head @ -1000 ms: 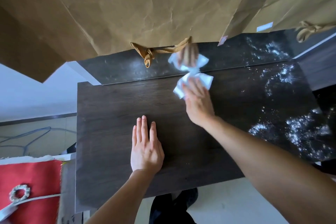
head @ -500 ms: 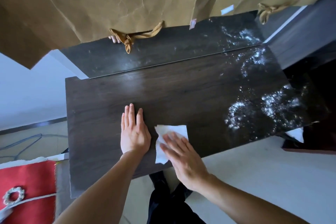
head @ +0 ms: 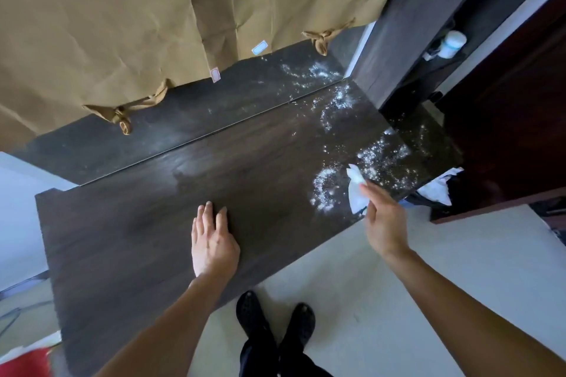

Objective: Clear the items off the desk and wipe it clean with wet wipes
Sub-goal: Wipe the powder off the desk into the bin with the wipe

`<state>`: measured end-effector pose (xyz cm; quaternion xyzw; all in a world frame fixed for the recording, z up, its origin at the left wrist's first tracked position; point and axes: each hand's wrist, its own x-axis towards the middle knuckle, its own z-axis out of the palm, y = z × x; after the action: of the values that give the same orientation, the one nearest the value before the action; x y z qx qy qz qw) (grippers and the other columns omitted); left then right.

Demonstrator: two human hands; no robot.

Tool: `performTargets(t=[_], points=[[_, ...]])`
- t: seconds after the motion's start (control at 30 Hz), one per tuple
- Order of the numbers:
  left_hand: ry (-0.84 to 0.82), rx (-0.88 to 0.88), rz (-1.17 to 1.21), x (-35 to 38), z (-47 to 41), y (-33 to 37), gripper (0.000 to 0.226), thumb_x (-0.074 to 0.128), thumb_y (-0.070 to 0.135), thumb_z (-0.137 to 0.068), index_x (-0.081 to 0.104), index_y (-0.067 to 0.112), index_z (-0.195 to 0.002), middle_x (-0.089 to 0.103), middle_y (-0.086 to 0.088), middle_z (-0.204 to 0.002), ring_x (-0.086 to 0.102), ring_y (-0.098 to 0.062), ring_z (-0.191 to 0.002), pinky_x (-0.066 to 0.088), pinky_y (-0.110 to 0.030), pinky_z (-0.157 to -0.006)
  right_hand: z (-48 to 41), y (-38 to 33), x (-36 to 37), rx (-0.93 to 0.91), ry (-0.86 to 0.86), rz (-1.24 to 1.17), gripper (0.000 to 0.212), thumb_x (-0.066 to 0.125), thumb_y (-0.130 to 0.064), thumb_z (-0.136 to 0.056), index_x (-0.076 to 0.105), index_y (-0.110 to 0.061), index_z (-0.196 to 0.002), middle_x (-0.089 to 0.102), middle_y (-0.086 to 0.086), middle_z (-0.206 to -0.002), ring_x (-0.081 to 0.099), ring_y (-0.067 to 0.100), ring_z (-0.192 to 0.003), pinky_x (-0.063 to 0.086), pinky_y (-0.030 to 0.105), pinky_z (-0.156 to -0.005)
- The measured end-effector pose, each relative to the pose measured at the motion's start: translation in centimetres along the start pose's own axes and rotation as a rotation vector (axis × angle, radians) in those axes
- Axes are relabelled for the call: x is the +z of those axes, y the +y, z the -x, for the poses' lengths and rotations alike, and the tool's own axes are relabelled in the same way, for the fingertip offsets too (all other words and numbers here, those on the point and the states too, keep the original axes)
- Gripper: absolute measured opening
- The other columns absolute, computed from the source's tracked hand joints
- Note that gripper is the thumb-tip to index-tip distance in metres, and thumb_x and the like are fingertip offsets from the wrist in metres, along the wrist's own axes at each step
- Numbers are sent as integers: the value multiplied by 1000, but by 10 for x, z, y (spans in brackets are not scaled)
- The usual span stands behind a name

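A dark wood desk (head: 128, 239) runs from lower left to upper right. White powder (head: 324, 190) is scattered over its right end and along the glossy back panel. My left hand (head: 213, 242) lies flat, palm down, on the middle of the desk near the front edge. My right hand (head: 382, 220) holds a crumpled white wet wipe (head: 355, 193) at the front right edge, just beside the powder. The wipe is lifted and partly hidden by my fingers.
Brown paper bags (head: 122, 24) with knotted handles hang over the back of the desk. A dark cabinet (head: 413, 24) with a white bottle (head: 453, 44) stands at the right. Crumpled white tissue (head: 438, 190) lies below the desk's right end. My feet (head: 275, 321) stand on pale floor.
My right hand swept the wipe from the back of the desk to the front, then moved right to the powdery end. My left hand stayed flat on the desk.
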<state>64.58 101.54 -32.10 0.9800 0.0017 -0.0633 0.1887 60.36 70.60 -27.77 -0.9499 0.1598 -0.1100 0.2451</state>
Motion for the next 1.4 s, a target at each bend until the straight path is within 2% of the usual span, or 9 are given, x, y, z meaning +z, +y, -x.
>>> performTargets(t=[0.1,0.17,0.33,0.6,0.77,1.0,1.1,1.2,1.4], points=[[-8,60,14,7,-9,23,48,45,7,-73,59,1,-118,46,-27,-136,38,-46,-130,34,-54,-107,13,-17,28,49,-101,30,36,48,-14,-92,58,-2,-123,52,21,-134,50,36,-124,46,42,-95],[11,90,19,13,-19,30,45,54,1,-74,59,1,-119,45,-27,-137,38,-46,-130,33,-54,-108,34,-23,48,-126,-178,66,40,41,-33,-96,65,-6,-114,52,22,-134,47,34,-127,46,38,-96],[62,146,-12,24,-43,27,48,60,-4,-74,56,1,-122,40,-25,-142,32,-42,-135,26,-51,-112,12,-4,61,-152,-76,243,45,29,-30,-101,49,-10,-135,36,21,-147,28,33,-139,32,43,-109],[72,163,-68,31,-45,25,50,33,11,-80,51,3,-127,35,-23,-146,25,-38,-139,16,-46,-115,53,-13,79,-271,-311,340,57,24,-37,-100,22,-5,-147,18,15,-155,14,29,-145,24,45,-113],[76,172,-73,30,-46,26,52,29,14,-81,52,2,-126,37,-24,-145,28,-39,-138,18,-47,-114,-26,10,71,277,-192,369,76,11,-52,-91,16,0,-147,10,21,-156,8,33,-145,18,50,-116],[69,162,-90,28,-47,27,52,29,14,-82,52,1,-126,37,-24,-145,29,-38,-137,14,-43,-114,47,-32,82,-202,-377,381,75,37,-52,-91,23,-4,-147,14,16,-155,14,30,-145,19,44,-114],[91,174,-89,29,-47,27,52,28,13,-81,53,1,-125,38,-24,-145,30,-38,-137,15,-43,-115,-22,-8,82,-38,-278,449,75,31,-53,-92,25,-1,-146,18,20,-154,16,33,-143,22,46,-115],[96,188,-88,31,-48,26,50,29,11,-82,52,1,-126,37,-24,-145,29,-38,-138,16,-43,-115,-75,-15,95,188,-285,454,76,19,-55,-94,7,-4,-149,1,18,-157,-2,28,-146,8,43,-119],[63,185,-77,29,-47,26,50,30,11,-82,52,-1,-126,34,-25,-146,27,-38,-139,18,-47,-114,17,-53,92,-87,-425,393,79,19,-60,-94,8,-5,-150,1,15,-157,-1,27,-146,5,41,-118]])
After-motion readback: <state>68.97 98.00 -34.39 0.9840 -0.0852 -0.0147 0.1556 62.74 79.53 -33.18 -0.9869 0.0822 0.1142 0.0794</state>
